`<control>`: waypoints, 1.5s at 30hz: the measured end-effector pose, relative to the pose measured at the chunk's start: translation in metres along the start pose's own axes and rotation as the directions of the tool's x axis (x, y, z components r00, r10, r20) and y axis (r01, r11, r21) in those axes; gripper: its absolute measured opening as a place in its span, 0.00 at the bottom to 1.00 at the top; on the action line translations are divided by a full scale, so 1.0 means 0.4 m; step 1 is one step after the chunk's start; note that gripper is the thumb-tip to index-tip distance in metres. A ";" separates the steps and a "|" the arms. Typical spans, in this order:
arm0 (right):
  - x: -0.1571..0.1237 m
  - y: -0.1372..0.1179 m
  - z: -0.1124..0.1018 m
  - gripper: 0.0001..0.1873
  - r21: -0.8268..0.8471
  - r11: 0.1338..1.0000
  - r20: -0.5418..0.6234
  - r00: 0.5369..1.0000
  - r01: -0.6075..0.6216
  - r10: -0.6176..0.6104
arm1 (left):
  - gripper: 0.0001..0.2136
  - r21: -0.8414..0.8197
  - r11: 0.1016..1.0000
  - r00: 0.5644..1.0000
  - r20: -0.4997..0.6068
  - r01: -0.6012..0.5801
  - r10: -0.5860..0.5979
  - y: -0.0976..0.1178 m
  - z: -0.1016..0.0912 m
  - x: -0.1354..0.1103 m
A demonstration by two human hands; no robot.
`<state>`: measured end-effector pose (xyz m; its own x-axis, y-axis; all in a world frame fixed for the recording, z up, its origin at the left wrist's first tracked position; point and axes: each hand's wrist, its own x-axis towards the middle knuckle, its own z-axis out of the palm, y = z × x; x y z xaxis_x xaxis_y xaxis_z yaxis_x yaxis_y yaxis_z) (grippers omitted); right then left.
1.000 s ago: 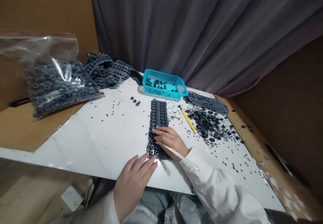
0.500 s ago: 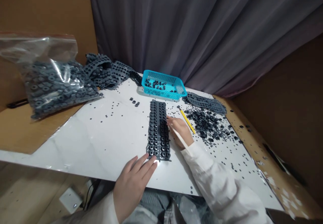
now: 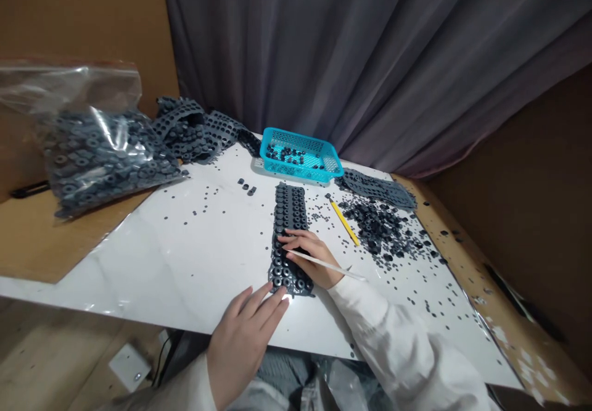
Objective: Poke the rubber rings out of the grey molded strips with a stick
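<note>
A dark grey rubber sheet with rows of raised, ring-shaped parts lies lengthwise in front of me. My left hand is open, palm down, its fingertips resting on the sheet's near left corner. Over the lower half of the sheet, my right hand pinches a thin white stick, its tip directed at the left rows of rings. Whether the tip touches a ring is hard to see. The fingers cover part of the right rows.
A blue basket with small black parts stands behind the sheet. To the right are a yellow stick, a heap of black pieces and a folded sheet. A clear bag of grey parts and piled sheets sit left.
My right hand has moved left and nearer, from the sheet's right edge onto its lower half, and the white stick now lies flatter. My left hand stays in place.
</note>
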<state>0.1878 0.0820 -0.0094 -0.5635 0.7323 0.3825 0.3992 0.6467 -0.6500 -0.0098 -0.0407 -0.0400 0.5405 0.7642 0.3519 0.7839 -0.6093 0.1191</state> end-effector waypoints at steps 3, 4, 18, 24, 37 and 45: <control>-0.004 0.005 -0.002 0.07 -0.013 1.000 0.003 1.000 0.026 -0.026 | 0.23 -0.012 1.000 1.000 0.000 0.013 -0.013 0.001 0.003 -0.002; -0.005 0.007 -0.002 0.07 -0.020 0.999 0.004 0.999 0.036 -0.036 | 0.24 -0.016 1.000 1.000 0.006 0.012 -0.012 0.001 0.003 -0.003; 0.049 0.059 -0.026 0.09 -0.526 0.806 0.117 0.961 0.273 -0.249 | 0.35 0.012 0.999 0.996 0.084 -0.035 0.034 0.001 -0.002 -0.004; 0.039 0.079 -0.062 0.09 -0.393 0.917 -0.165 0.986 -0.064 -0.002 | 0.36 0.003 1.000 0.996 0.083 -0.021 0.020 0.002 0.002 -0.005; 0.022 0.020 -0.017 0.08 0.057 0.998 0.009 1.000 -0.022 0.022 | 0.35 -0.096 0.995 0.932 0.357 -0.028 0.060 -0.014 -0.040 0.027; 0.032 0.048 -0.014 0.06 -0.222 0.961 0.068 0.986 0.165 -0.154 | 0.39 -0.247 0.964 0.861 0.466 -0.095 0.204 -0.066 -0.084 0.064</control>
<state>0.1922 0.1048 -0.0133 -0.6662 0.6080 0.4319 0.4510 0.7897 -0.4159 -0.0269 -0.0121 -0.0028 0.7678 0.6320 -0.1055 0.6292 -0.7125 0.3106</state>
